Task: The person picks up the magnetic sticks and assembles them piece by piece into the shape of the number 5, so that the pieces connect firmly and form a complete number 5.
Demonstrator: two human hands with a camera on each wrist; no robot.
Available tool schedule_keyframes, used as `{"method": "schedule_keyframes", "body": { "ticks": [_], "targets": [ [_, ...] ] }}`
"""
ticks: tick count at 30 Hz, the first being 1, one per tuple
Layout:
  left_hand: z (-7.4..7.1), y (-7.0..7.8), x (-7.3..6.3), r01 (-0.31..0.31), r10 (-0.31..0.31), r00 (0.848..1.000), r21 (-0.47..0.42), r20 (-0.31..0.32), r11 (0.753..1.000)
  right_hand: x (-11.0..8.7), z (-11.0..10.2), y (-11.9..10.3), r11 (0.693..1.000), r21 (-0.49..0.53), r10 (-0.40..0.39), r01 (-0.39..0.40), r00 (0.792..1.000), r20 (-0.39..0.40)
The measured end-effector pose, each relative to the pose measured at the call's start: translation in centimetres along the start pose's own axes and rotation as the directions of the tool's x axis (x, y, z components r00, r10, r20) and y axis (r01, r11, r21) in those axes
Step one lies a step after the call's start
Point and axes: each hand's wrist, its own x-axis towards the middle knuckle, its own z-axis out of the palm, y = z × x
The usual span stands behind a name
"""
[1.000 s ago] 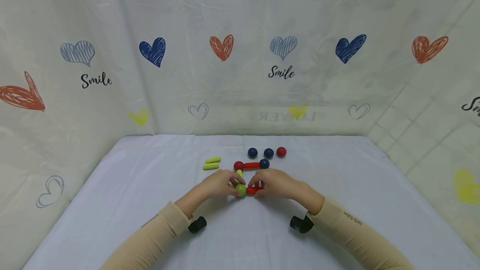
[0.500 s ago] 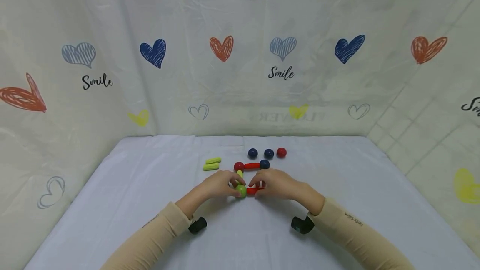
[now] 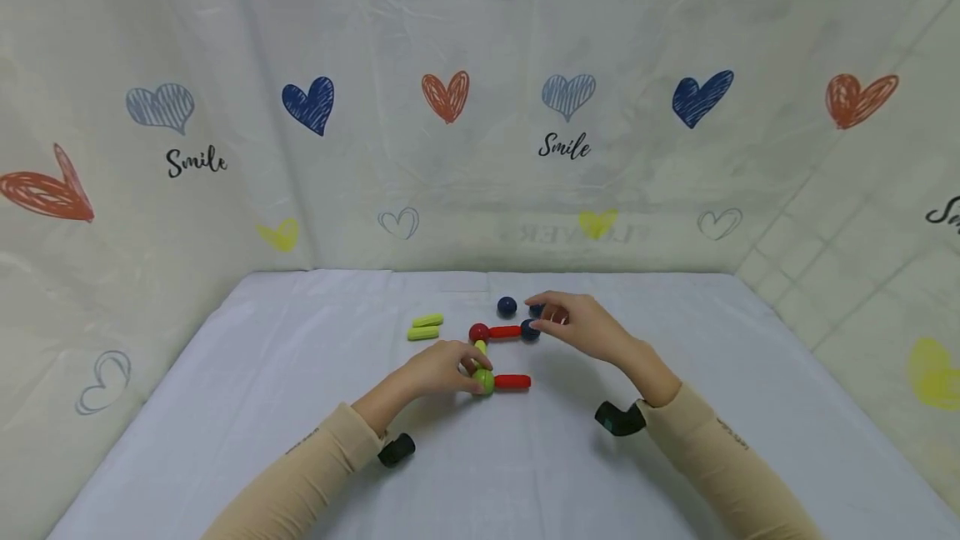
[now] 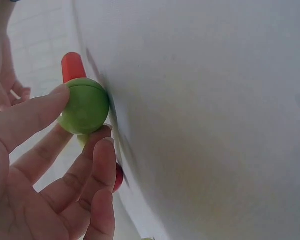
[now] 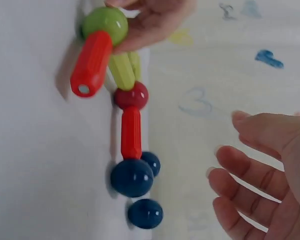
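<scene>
My left hand [image 3: 444, 367] pinches a green ball [image 4: 85, 107] between thumb and fingers, low over the cloth. Joined to that ball are a red rod [image 3: 513, 382] pointing right and a yellow-green rod [image 5: 122, 71] that leads to a red ball [image 3: 478, 332]. From the red ball a second red rod [image 5: 131, 132] runs to a dark blue ball [image 5: 132, 177]. My right hand [image 3: 585, 327] hovers near the blue end, fingers loosely bent; the right wrist view shows nothing held. A metal disc [image 5: 83, 89] shows in the free rod's end.
Farther back lie two loose blue balls, one in the open [image 3: 507, 307] and the other partly behind my right hand. Two loose yellow-green rods [image 3: 425, 327] lie to the left. White cloth [image 3: 480, 473] covers the table, with a printed curtain [image 3: 480, 173] behind.
My right hand has released the near red rod and moved away and slightly right, toward the balls at the back. It now hides the loose red ball. My left hand stays on the green ball.
</scene>
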Motion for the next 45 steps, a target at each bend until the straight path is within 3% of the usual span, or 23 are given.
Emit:
{"method": "schedule_keyframes", "body": {
  "ticks": [6, 12, 17, 22, 25, 28, 38, 45],
  "targets": [
    [0.0, 0.0, -0.1, 0.008, -0.008, 1.0, -0.005, 0.011, 1.0, 0.8, 0.1, 3.2, 0.987, 0.117, 0.125, -0.108, 0.982, -0.143],
    [-0.1, -0.1, -0.1, 0.003, -0.003, 1.0, 0.003, 0.023, 1.0, 2.1, 0.6, 6.8, 0.932, 0.274, 0.287, -0.236, 0.944, -0.162],
    [0.0, -0.1, 0.1, -0.004, 0.004, 1.0, -0.01, 0.031, 1.0, 2.6, 0.9, 8.2, 0.91, 0.275, 0.356, -0.309, 0.924, -0.142],
    [0.0, -0.2, 0.1, -0.011, 0.011, 0.999, -0.016, 0.035, 1.0, 2.9, 1.1, 9.1, 0.883, 0.183, 0.452, -0.432, 0.887, -0.089],
    [0.0, -0.2, 0.1, -0.014, 0.015, 0.999, -0.008, 0.036, 1.0, 3.0, 1.4, 9.6, 0.879, 0.111, 0.472, -0.464, 0.88, -0.062],
    [-0.1, -0.2, 0.1, -0.014, 0.014, 0.999, -0.005, 0.036, 1.0, 3.1, 1.7, 10.0, 0.887, 0.07, 0.46, -0.457, 0.886, -0.054],
    [-0.1, -0.2, 0.2, -0.002, 0.002, 0.999, -0.005, 0.038, 1.0, 3.2, 1.7, 9.8, 0.875, 0.026, 0.484, -0.483, 0.874, -0.048],
    [0.0, -0.2, 0.1, -0.001, 0.002, 0.999, -0.006, 0.034, 1.0, 2.8, 1.1, 10.0, 0.884, -0.002, 0.466, -0.467, 0.884, -0.041]
  ]
}}
